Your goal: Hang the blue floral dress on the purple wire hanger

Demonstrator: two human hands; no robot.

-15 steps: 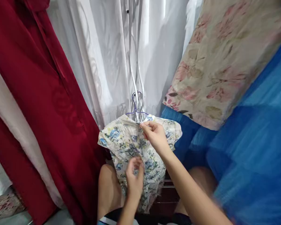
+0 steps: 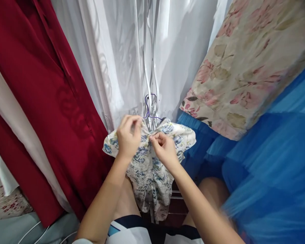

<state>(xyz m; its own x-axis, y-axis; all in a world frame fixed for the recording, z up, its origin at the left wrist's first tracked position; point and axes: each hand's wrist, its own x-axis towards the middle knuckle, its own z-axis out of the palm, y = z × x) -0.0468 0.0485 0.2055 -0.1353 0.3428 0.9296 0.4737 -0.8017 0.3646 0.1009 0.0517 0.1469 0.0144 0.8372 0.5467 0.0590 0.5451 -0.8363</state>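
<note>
A white short-sleeved floral blouse (image 2: 142,174) with blue and yellow flowers hangs in front of me on a thin purple hanger (image 2: 147,113). My right hand (image 2: 164,147) pinches its neckline near the centre, thumb against the fingers. My left hand (image 2: 128,137) is at the left side of the neckline, its fingers curled and closed on the collar edge. The back of that hand hides part of the left shoulder. Below the neckline, a centre line runs down the blouse, and its lower end hangs between my knees.
White straps or rods (image 2: 146,67) run down to the hanger before a white curtain (image 2: 124,67). Dark red cloth (image 2: 66,112) hangs at left. To the right are a pink-flowered cloth (image 2: 226,84) and blue ruffled fabric (image 2: 277,169). White cables (image 2: 27,232) lie at lower left.
My left hand has risen from the middle of the blouse to the left of its neckline. My right hand keeps its pinch at the collar. The view has shifted slightly.
</note>
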